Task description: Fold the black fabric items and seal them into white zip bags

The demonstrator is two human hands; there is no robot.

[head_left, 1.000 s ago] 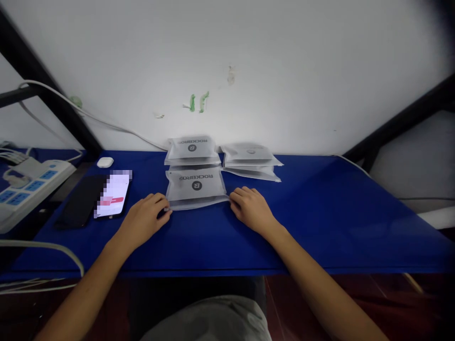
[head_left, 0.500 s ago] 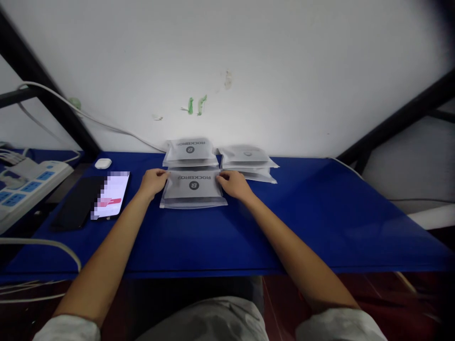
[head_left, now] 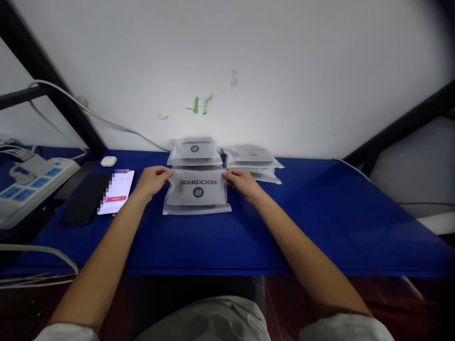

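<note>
A frosted plastic pouch [head_left: 197,192] with dark "ROCKBROS" lettering and a round logo lies on the blue table [head_left: 320,222], tilted up at its far edge. My left hand [head_left: 152,181] pinches its far left corner. My right hand [head_left: 241,181] pinches its far right corner. Behind it, against the wall, sits a second pouch of the same kind [head_left: 194,150]. To the right of that lies a small stack of similar pouches [head_left: 253,160].
A lit phone [head_left: 117,192] rests on a black slab [head_left: 83,204] at the left. A white earbud case [head_left: 108,161] lies behind them. A white power strip [head_left: 30,184] with cables sits at the far left. Black frame bars slant on both sides.
My hands moved from the pouch's near corners to its far corners and took hold there. The pouch's far edge has lifted and shifted slightly toward me.
</note>
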